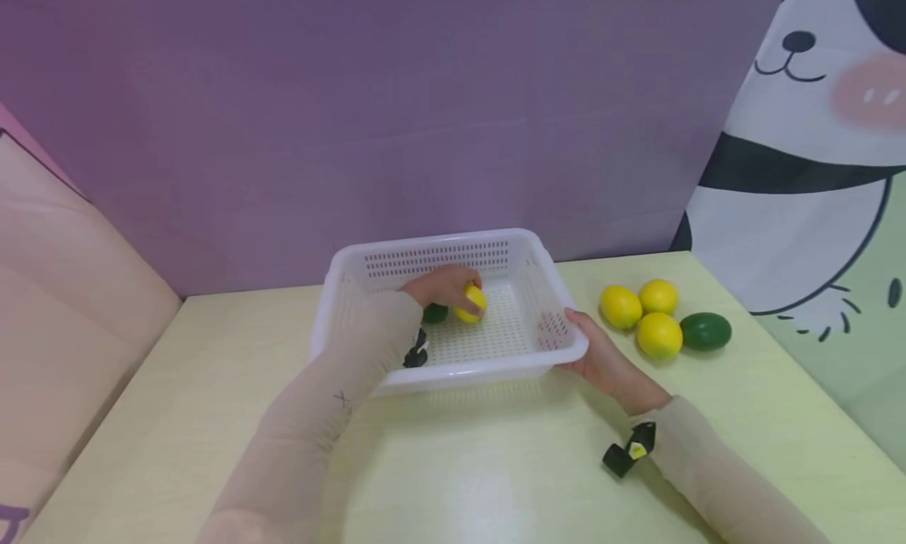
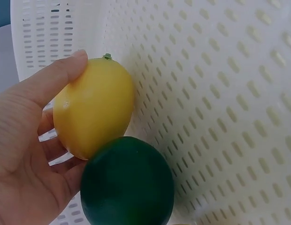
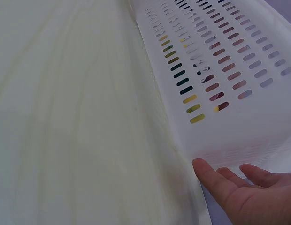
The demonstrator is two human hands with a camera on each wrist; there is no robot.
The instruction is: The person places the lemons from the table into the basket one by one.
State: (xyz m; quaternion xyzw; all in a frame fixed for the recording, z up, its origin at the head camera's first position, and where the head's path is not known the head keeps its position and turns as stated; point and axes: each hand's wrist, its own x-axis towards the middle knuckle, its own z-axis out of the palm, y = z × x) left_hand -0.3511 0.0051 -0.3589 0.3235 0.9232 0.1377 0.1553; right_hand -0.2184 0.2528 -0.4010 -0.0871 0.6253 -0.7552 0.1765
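Note:
A white perforated plastic basket stands on the table. Inside it, my left hand holds a yellow lemon, thumb on one side and fingers round the other. The lemon's small green stem end shows in the left wrist view. A smooth dark green oval fruit lies right against the lemon, partly hidden by the hand in the head view. At the basket's right end is my right hand, with fairly straight fingers touching the basket's lower corner in the right wrist view.
On the table, right of the basket, three lemons sit close together with another dark green oval fruit beside them. A purple backdrop rises behind the basket. A panda-print panel borders the right side.

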